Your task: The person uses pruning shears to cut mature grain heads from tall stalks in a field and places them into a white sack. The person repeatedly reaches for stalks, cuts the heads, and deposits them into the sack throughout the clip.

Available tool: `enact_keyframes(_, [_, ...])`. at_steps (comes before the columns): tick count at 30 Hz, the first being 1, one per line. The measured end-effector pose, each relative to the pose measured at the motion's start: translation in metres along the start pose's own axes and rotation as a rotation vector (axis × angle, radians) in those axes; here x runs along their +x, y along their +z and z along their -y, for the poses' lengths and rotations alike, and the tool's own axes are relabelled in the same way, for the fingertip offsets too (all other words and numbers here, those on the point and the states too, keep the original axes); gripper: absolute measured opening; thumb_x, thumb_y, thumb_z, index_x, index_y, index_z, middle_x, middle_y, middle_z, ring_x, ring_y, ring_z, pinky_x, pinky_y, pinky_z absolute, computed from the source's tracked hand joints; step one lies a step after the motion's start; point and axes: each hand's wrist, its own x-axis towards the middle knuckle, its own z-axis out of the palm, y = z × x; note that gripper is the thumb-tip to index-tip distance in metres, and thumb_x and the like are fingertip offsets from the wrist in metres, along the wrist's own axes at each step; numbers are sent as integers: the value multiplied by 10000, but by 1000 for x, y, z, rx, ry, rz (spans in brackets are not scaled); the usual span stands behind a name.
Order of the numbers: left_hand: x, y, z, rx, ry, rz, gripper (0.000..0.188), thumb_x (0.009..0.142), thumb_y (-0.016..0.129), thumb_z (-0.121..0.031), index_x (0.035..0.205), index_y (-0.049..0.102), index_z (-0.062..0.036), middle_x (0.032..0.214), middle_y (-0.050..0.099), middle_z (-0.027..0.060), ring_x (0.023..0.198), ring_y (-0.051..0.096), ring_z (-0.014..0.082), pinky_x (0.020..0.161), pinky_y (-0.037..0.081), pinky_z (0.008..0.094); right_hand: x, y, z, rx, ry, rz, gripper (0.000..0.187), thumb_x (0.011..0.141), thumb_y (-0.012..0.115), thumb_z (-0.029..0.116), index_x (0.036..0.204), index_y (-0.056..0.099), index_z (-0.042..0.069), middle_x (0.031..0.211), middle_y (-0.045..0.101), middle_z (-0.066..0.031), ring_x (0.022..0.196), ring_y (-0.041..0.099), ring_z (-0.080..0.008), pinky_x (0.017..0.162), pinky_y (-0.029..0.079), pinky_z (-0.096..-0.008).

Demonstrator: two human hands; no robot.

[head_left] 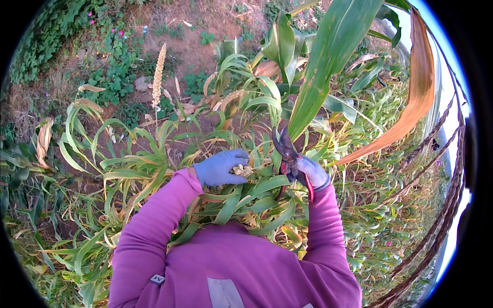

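My left hand [218, 168], in a blue-violet glove, is closed around pale seed heads [242, 170] that look like millet; the fingers curl over them from the left. Just to the right, my right hand [313, 172], gloved too, grips a pair of pruning shears [287, 150] with dark blades and red handles. The blades point up and away, parted at the tips, beside the green leaves. Long green leaves [259, 192] crowd below and between my hands, and partly hide the stems there.
A tall seed head [158, 77] stands upright at the far left, and drooping heads [231, 98] hang beyond my hands. A broad corn leaf [334, 56] and a dry brown leaf [405, 115] arch over the right side. Twisted brown strands [446, 226] run along the right edge.
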Motion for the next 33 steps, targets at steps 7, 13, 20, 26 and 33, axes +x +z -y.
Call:
enact_keyframes(7, [-9,-21,6,-470,-343,-290,367,865,684,-218,1152,569,-20,1021,622,76,927,575,143,840,468,311,13,53,22,-669,-119,-377,479,917,595,419,1176,552,18,901,651,-120,792,632,-219,710,480,-323])
enact_keyframes(13, [2,-40,2,-611,-376,-342,260,887,648,-132,1119,579,-37,984,598,-2,894,536,78,820,457,265,39,69,3,-1005,57,-306,476,904,595,399,1149,557,-8,874,626,-164,822,614,-268,778,475,-372])
enact_keyframes(20, [6,-26,15,-407,-314,-268,336,865,684,-241,1090,568,-19,945,605,90,855,562,156,799,454,322,81,52,-7,-986,14,-302,524,899,575,473,1203,490,54,963,614,-203,888,618,-345,807,472,-416])
enact_keyframes(26, [12,-40,27,-503,-386,-419,341,866,683,-222,1105,566,-8,965,619,73,858,572,138,791,466,313,114,42,1,-512,11,-304,445,914,589,400,1171,501,47,862,572,-76,787,558,-155,734,457,-284])
enact_keyframes(33, [26,-72,58,-636,-388,-637,357,860,685,-154,1161,569,0,1023,621,36,894,568,114,818,474,284,170,1,0,-255,79,-333,359,931,560,412,1085,546,88,878,626,-31,766,600,-114,601,466,-243])
